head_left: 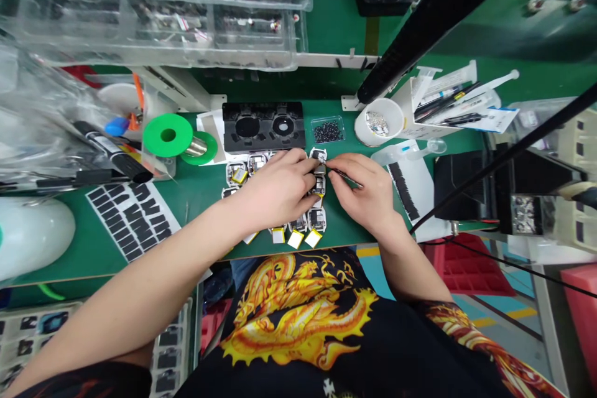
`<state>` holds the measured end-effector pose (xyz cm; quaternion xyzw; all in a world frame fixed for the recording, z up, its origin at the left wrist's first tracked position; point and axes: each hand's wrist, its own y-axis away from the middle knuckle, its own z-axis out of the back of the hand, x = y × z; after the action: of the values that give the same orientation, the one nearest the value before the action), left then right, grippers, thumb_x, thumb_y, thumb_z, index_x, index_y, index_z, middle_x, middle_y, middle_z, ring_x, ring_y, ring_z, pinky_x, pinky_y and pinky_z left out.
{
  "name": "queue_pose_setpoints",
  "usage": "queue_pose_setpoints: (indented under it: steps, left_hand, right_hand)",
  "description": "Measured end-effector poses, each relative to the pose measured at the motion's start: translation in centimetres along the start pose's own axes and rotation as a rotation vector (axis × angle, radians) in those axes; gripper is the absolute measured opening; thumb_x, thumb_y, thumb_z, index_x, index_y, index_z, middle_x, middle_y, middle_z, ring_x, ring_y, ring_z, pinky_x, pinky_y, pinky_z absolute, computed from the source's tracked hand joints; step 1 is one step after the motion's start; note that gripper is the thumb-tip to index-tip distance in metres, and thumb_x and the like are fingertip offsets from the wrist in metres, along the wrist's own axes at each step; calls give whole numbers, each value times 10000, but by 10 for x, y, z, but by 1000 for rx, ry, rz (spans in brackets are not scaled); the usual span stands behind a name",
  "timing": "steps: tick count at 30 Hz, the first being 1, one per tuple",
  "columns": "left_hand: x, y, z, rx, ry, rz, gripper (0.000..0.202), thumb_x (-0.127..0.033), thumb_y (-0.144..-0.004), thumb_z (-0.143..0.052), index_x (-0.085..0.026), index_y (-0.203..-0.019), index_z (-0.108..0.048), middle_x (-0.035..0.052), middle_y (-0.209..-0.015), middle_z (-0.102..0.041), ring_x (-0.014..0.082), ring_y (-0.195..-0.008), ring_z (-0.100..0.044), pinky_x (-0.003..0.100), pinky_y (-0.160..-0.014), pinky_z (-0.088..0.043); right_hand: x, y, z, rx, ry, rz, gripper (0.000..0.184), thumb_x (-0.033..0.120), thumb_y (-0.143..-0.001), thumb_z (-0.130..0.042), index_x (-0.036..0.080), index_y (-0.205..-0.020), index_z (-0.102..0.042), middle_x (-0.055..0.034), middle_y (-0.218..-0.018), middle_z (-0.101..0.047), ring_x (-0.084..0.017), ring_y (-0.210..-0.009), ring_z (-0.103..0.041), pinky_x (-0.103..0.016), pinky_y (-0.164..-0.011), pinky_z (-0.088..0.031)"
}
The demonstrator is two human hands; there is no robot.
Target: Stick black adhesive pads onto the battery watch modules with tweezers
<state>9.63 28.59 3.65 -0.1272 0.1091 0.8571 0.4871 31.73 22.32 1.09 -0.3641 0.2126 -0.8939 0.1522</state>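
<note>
My left hand point(286, 186) is bent over rows of small white device housings with circuit boards inside, covering several of them. Its fingertips press on one small white housing point(318, 154) at the far end of the right-hand row. My right hand point(366, 189) pinches slim dark tweezers point(346, 178), whose tip points at that housing. Closer to the bench edge sits another open housing point(317, 219), with a small yellow-edged battery point(313, 237) beside it. A further battery point(239, 175) lies on a housing to the left of my left hand.
Behind the housings are a black fixture plate point(263, 126), a clear tray of tiny black screws point(328, 130) and a white cup point(379, 121). A green solder spool point(168, 135) and a sheet of black strips point(133, 217) lie left. A black tube point(433, 18) slants overhead.
</note>
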Motion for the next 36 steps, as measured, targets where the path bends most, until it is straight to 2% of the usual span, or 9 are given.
queue_pose_setpoints:
  steps: [14,25,31,36]
  left_hand:
    - [0,0,0,-2,-6,-12,296,-403,-1085,-689,-141,-1050,-822,163,-1337,-751,364,-1305,-601,531,-1083,-555]
    - [-1,0,0,-12,10,-6,285,-395,-1085,-678,-158,-1050,-834,156,-1422,-743,362,-1308,-597,522,-1060,-545]
    - [-3,-3,3,8,5,14,278,-390,-1065,-708,-157,-1008,-849,153,-1343,-766,371,-1273,-613,538,-1042,-560]
    - [-1,-3,0,-33,-14,-10,259,-372,-1053,-711,-169,-947,-834,156,-1284,-775,372,-1241,-636,557,-1026,-583]
  right_hand:
    - [-1,-8,4,106,-5,-29,216,143,-1074,-634,227,-1143,-820,-76,-1153,-854,-233,-1081,-817,-413,-986,-678]
    - [-1,-7,6,29,-8,-29,228,154,-1080,-646,249,-1131,-847,-58,-1130,-876,-227,-1068,-835,-418,-965,-693]
    - [-1,-6,4,15,28,28,206,141,-1087,-641,188,-1133,-836,-90,-1111,-871,-231,-1044,-831,-404,-939,-691]
    - [-2,-3,2,30,49,44,224,154,-1100,-619,222,-1160,-823,-77,-1131,-871,-220,-1030,-819,-411,-916,-691]
